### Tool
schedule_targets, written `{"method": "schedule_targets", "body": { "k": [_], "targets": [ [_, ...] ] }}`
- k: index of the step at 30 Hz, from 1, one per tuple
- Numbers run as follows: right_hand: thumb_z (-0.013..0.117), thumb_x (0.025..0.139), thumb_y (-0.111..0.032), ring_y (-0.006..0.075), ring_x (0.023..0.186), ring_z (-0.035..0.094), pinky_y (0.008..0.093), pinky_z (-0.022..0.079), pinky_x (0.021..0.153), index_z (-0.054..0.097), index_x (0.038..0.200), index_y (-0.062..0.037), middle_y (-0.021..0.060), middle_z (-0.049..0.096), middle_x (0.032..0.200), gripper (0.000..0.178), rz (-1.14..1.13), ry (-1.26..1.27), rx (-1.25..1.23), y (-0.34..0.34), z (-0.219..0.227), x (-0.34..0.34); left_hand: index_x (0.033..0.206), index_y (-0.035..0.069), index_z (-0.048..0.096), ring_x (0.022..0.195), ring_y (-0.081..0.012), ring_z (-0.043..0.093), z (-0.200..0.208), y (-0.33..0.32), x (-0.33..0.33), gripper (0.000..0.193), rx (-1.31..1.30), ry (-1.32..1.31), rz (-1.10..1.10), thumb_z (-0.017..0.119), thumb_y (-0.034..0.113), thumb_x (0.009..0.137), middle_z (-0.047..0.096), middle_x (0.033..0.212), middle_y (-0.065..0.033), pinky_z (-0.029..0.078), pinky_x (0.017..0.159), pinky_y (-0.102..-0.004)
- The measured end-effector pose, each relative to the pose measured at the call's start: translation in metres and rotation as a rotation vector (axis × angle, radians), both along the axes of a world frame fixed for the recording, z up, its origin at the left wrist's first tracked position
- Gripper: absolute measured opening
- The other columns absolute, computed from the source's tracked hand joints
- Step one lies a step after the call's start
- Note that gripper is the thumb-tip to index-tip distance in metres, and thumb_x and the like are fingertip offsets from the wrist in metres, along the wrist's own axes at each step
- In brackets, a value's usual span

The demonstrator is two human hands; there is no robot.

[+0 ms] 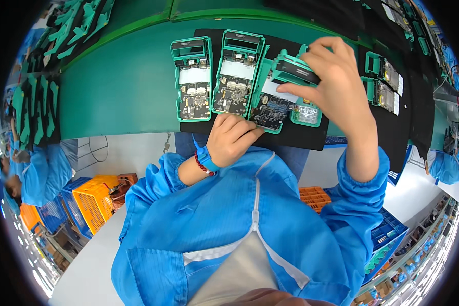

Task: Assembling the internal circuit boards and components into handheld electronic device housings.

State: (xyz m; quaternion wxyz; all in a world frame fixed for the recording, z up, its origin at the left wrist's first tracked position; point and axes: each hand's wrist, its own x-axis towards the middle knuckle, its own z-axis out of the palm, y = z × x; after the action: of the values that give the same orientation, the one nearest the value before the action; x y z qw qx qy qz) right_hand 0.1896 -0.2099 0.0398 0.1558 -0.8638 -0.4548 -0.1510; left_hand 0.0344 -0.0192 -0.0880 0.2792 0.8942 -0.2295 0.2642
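Note:
Three green-framed electronic devices with exposed circuit boards lie side by side in front of me: a left one, a middle one and a right one. My right hand grips the far end of the right device around its black-faced head, fingers over the top, thumb stretched out below. That head looks tilted. Curled fingers of my left hand press on the near edges of the middle and right devices. Beside the right device is a small green-edged piece with a clear, shiny face.
A black mat lies beneath the devices on the green table. More green-framed units stand at the right. Green frame parts sit at the left. Orange and blue crates are on the floor, and other people work at both sides.

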Motion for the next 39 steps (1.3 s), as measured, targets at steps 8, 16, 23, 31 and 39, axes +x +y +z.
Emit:
{"method": "schedule_targets", "body": {
  "k": [8,16,23,31,39],
  "targets": [
    [0.081,0.072,-0.050,0.0309,0.109,0.058,0.0451,0.043,0.099,0.074,0.088,0.0001,0.0110,0.067,0.091,0.053,-0.073,0.098,0.049,0.012,-0.052,0.014,0.122,0.008,0.069,0.119,-0.0255,0.062,0.008,0.003,0.009,0.045,0.075,0.115,-0.069,0.076,0.008,0.078,0.065,0.130,-0.0076,0.050,0.092,-0.0374],
    [0.076,0.079,-0.052,0.0448,0.136,0.041,0.0710,0.024,0.110,0.069,0.115,-0.0059,0.0185,0.061,0.117,0.058,-0.179,-0.069,0.023,0.019,-0.043,0.017,0.124,0.007,0.066,0.124,-0.0235,0.059,0.011,0.002,0.008,0.047,0.140,0.166,-0.063,0.078,0.015,0.079,0.064,0.132,-0.0067,0.047,0.100,-0.0378],
    [0.065,0.084,-0.063,0.0381,0.143,0.036,0.0672,0.022,0.113,0.071,0.115,-0.0111,0.0138,0.060,0.133,0.060,-0.248,-0.253,0.000,0.015,-0.089,0.030,0.128,0.011,0.065,0.121,-0.0201,0.059,0.018,-0.003,0.016,0.052,0.221,0.171,-0.038,0.078,0.023,0.079,0.064,0.129,-0.0036,0.045,0.095,-0.0351],
    [0.057,0.092,-0.061,0.0382,0.145,0.033,0.0679,0.015,0.116,0.066,0.118,0.0011,0.0138,0.060,0.137,0.068,-0.203,-0.143,-0.009,0.009,-0.094,0.026,0.132,0.016,0.063,0.118,-0.0177,0.057,0.011,-0.004,0.018,0.051,0.452,0.019,-0.050,0.073,0.031,0.084,0.061,0.126,-0.0018,0.043,0.093,-0.0351],
    [0.044,0.098,-0.063,0.0417,0.149,0.024,0.0647,0.010,0.118,0.055,0.136,-0.0001,0.0166,0.049,0.148,0.075,-0.238,0.159,-0.004,0.014,-0.083,0.025,0.133,0.008,0.059,0.134,-0.0300,0.049,0.008,-0.006,0.021,0.054,0.359,0.048,-0.129,0.072,0.027,0.084,0.053,0.143,-0.0116,0.043,0.106,-0.0439]
  ]
}}
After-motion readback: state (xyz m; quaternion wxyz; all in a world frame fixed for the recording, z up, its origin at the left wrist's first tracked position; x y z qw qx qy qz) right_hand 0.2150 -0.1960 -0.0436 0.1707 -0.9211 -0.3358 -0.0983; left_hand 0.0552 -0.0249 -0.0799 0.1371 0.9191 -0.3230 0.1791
